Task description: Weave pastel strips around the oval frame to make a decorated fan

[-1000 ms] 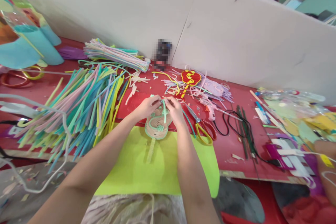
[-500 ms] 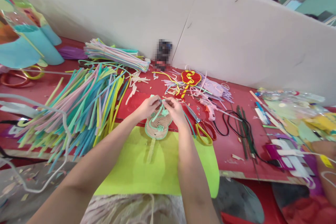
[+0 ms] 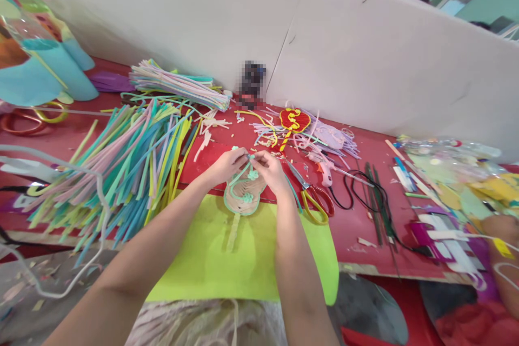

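Note:
Above a beige fan-shaped craft (image 3: pixel 242 204) edged in mint green, my left hand (image 3: pixel 229 165) and my right hand (image 3: pixel 269 168) meet with fingertips pinched. Between them is a mint-green pipe cleaner (image 3: pixel 240 174), whose loose end hangs down over the craft. Curled mint-green pieces decorate the craft, and its pale handle (image 3: pixel 233 233) points toward me on a lime-green sheet (image 3: pixel 243 275). Fingers partly cover the craft's upper end. Just right of my right hand lie scissors (image 3: pixel 314 203) with red and yellow handles.
A big heap of coloured pipe cleaners (image 3: pixel 125 173) fills the left side, with a bundle (image 3: pixel 178 84) behind it. A red and yellow fan (image 3: pixel 295 120) lies at the back, near a pink glue gun (image 3: pixel 324 168). At the right are a power strip (image 3: pixel 450 243) and another person's arm (image 3: pixel 505 259).
The loose end of the pipe cleaner has swung a little left and now shows a curve. Both hands stay almost in place, still pinched together.

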Motion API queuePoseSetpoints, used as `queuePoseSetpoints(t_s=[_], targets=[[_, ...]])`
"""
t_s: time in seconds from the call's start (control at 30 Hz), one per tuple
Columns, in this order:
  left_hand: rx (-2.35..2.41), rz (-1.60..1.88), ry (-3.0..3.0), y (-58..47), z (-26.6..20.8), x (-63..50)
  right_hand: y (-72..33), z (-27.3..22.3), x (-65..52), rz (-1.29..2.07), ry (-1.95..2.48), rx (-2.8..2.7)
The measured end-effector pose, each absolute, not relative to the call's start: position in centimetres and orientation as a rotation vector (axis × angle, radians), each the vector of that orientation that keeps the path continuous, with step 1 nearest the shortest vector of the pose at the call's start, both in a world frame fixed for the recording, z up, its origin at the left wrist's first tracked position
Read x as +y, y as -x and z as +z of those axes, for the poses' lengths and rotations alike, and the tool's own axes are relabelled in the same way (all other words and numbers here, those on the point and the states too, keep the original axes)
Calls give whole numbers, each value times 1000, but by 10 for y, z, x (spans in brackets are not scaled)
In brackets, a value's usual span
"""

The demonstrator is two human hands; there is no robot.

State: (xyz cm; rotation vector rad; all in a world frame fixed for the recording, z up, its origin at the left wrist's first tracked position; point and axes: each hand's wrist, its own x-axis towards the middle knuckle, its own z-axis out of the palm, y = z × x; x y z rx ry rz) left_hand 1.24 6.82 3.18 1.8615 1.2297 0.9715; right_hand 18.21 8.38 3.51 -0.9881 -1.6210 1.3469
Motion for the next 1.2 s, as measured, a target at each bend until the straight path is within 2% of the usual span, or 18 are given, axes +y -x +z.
queuePoseSetpoints(t_s=[0.47, 0.7, 1.0, 1.2], targets=[[1302, 929, -1954, -7, 31, 70, -177, 33, 84, 1203, 1000, -1719], [1255, 1041, -1830, -15, 26, 71, -174, 36, 82, 1180, 1051, -1549], [1288, 980, -1835, -15, 24, 70, -174, 34, 83, 1292, 1111, -1374], [1327, 947, -1833, -11, 24, 73, -175, 34, 83, 1246, 1146, -1422]])
